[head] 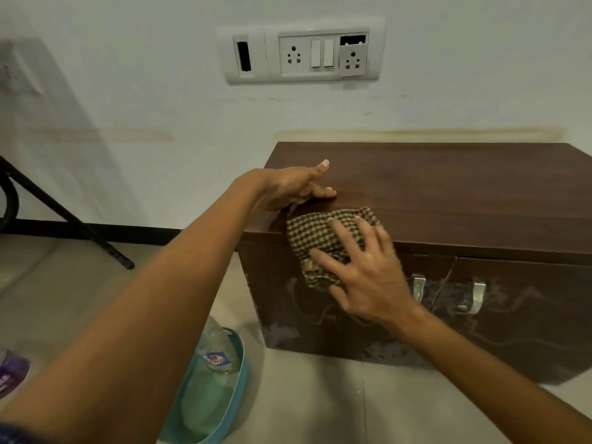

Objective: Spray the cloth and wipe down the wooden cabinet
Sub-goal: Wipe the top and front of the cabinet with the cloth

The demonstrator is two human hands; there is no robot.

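Wooden cabinet (448,187) bears two flat hands: left hand (288,187) empty, right hand (362,277) pressing one cloth (307,232).

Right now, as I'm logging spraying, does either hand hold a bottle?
No, the bottle lies in the tray; right hand presses the cloth, left hand touches the cabinet.

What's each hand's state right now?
Left hand: open, resting on the cabinet top.
Right hand: open, fingers spread, pressing the cloth against the cabinet's front edge.
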